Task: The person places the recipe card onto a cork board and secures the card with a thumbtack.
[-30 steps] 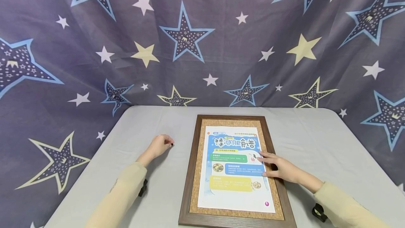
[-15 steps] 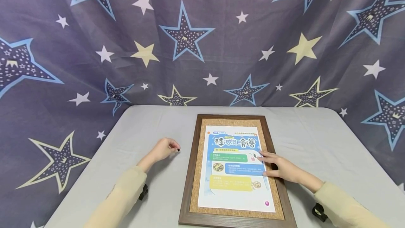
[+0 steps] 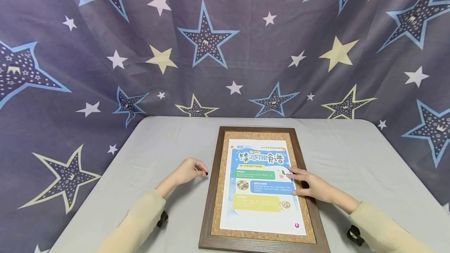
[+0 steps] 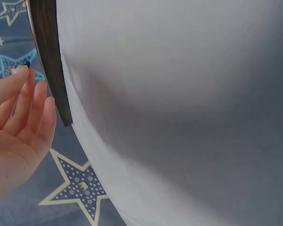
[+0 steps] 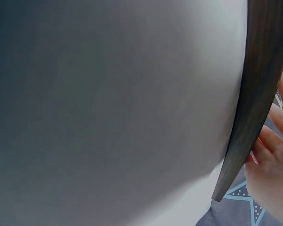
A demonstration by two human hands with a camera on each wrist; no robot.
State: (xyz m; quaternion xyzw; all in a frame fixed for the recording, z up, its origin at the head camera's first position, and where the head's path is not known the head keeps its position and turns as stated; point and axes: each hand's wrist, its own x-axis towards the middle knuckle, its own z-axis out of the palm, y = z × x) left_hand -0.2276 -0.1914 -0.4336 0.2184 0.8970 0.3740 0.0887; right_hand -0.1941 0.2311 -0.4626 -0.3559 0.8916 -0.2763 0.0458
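Observation:
A brown-framed cork board lies on the table with a printed poster sheet on its cork. My left hand is just left of the frame, pinching a small black piece between thumb and fingertip. The left wrist view shows that black piece at the fingertips, too small to tell its kind; the other fingers are loosely bent. My right hand reaches over the right side of the frame, its spread fingers resting on the sheet's right edge. In the right wrist view the frame partly hides that hand's fingers.
A light grey cloth covers the table. Behind and to the left hangs a dark curtain printed with stars. A black wrist strap shows under the right sleeve, another strap under the left.
My left hand has moved right and slightly nearer me, toward the board's left edge, with the black piece still pinched. The right hand, sheet and board stay in place.

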